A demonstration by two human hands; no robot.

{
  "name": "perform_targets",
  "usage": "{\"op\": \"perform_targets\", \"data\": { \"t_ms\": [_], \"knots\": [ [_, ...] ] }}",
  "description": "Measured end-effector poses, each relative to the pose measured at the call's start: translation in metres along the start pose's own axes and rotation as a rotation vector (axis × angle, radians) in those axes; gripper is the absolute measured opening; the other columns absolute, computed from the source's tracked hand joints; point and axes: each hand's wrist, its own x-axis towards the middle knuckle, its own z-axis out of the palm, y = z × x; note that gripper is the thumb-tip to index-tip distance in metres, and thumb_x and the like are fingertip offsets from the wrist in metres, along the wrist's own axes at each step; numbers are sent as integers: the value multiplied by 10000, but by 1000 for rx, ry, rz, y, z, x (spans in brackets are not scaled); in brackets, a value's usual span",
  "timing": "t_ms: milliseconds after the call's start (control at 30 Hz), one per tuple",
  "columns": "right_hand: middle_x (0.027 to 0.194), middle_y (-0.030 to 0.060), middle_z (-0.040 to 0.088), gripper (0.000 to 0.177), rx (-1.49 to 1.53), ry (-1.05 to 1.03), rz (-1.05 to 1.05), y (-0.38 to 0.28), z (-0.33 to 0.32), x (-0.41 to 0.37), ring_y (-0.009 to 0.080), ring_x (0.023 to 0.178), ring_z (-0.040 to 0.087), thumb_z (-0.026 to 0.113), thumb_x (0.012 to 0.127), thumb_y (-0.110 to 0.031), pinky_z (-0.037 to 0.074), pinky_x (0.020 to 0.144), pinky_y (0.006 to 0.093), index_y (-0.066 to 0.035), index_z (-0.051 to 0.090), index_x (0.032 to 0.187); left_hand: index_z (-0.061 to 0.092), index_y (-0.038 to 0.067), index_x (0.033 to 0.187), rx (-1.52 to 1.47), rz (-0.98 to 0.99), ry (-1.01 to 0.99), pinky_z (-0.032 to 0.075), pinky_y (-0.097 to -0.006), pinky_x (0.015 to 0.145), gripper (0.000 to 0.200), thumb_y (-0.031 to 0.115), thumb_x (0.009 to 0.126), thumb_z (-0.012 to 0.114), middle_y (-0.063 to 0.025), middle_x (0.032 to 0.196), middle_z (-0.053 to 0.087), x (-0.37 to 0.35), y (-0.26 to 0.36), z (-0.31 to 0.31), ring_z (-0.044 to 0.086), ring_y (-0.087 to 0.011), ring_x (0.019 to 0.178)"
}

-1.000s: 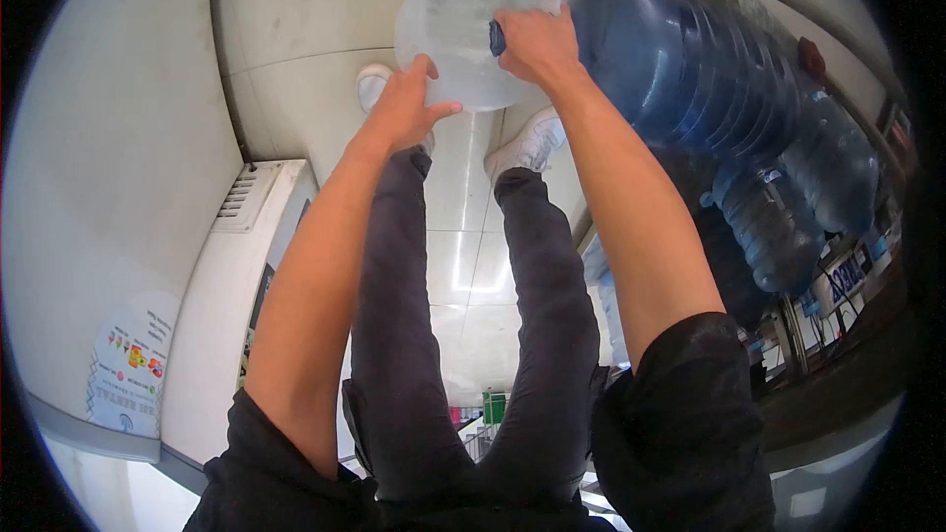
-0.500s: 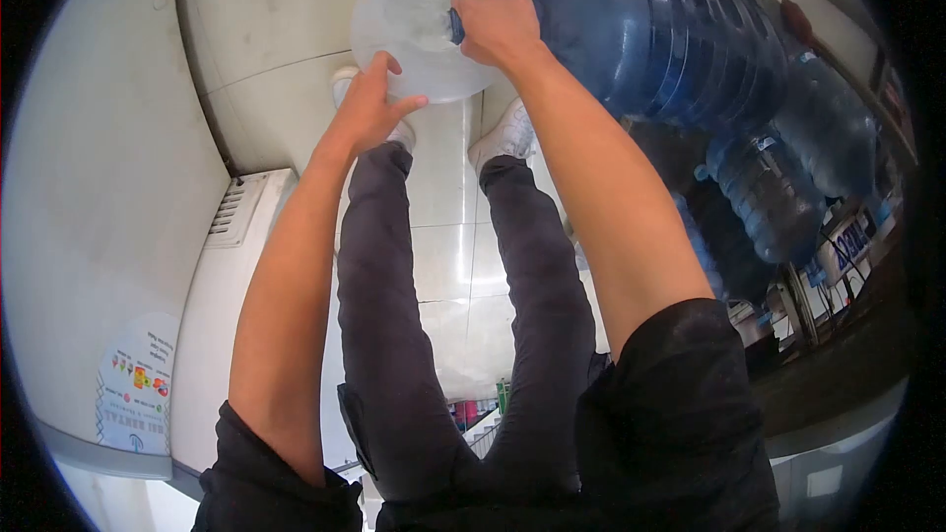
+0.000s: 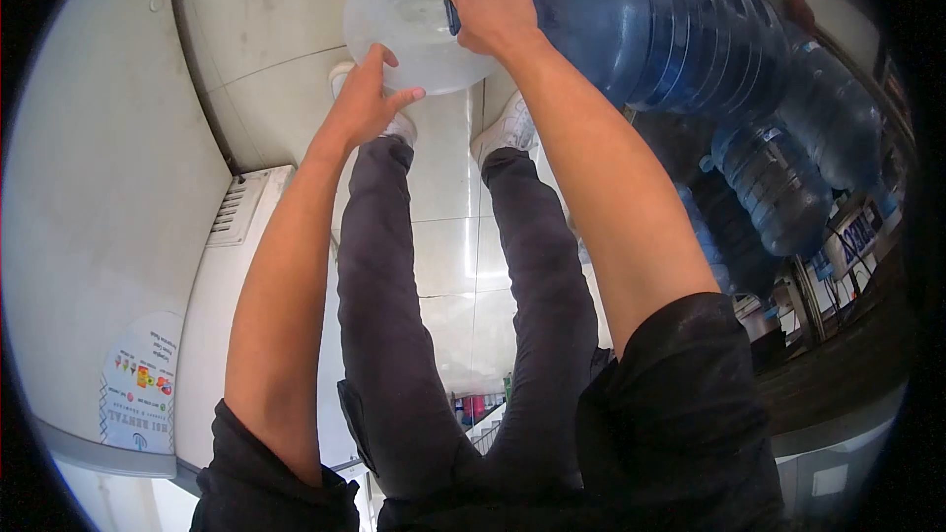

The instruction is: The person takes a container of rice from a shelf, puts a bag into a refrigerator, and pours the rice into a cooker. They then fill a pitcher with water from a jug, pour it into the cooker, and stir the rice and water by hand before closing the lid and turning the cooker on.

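Note:
A translucent whitish plastic tub (image 3: 448,74) with a tab on its rim is at the top centre and has liquid inside. My left hand (image 3: 367,99) is at its near left rim, fingers over the edge and thumb along the outside. Beside the tub a large blue water jug (image 3: 601,25) lies tilted on its side, mouth toward the tub. My right hand (image 3: 498,18) wraps around the jug's neck; the dark ring of the mouth shows past my fingers, over the tub. The hand hides most of the neck.
More blue water jugs (image 3: 774,187) lie stacked at the right, by a dark ledge (image 3: 838,369). A white cabinet (image 3: 99,197) with a sticker stands at the left, near a vented white box (image 3: 246,227). My shoes (image 3: 505,128) stand on the tiled floor (image 3: 448,256).
The tub and the jug have shifted slightly up in the view. The splashing seen at the jug's mouth earlier is weaker now. Both hands keep their places.

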Motion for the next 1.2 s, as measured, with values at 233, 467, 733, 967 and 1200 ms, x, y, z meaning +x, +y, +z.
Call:
{"op": "perform_targets", "data": {
  "t_ms": [233,467,733,967,1200],
  "knots": [
    [897,75,707,330,-19,-94,10,-2,-12,-1,270,942,675,640,735,-133,363,1001,552,-184,658,1061,460,61,1134,-39,-11,-10,460,-407,821,501,326,827,755,-197,1044,580,-2,2,0,551,-292,920],
    [872,66,707,338,0,-14,-7,-1,-5,-2,274,933,678,629,737,-124,367,983,544,-186,655,1067,473,66,1166,25,19,122,445,-406,886,541,297,788,784,-179,1108,539,-6,3,4,535,-311,977],
    [825,75,699,269,-2,-13,-39,5,3,2,267,829,677,632,756,-139,434,832,489,-156,649,1024,345,-7,1318,-207,27,768,435,-428,918,725,196,777,783,-155,1040,534,-18,23,39,554,-318,969],
    [890,76,708,357,9,-68,-18,-1,-8,-1,286,905,683,653,710,-139,393,950,548,-175,647,1065,460,13,1354,-416,-223,384,445,-345,925,529,213,895,630,-137,1146,634,18,-20,16,598,-227,1042],
    [909,90,707,374,8,-94,-22,0,-11,-2,297,919,680,644,711,-122,356,1013,588,-172,640,1082,452,71,1415,-331,-282,211,454,-334,912,544,205,910,600,-146,1141,649,19,-7,-4,610,-210,1026]
  ]
}}
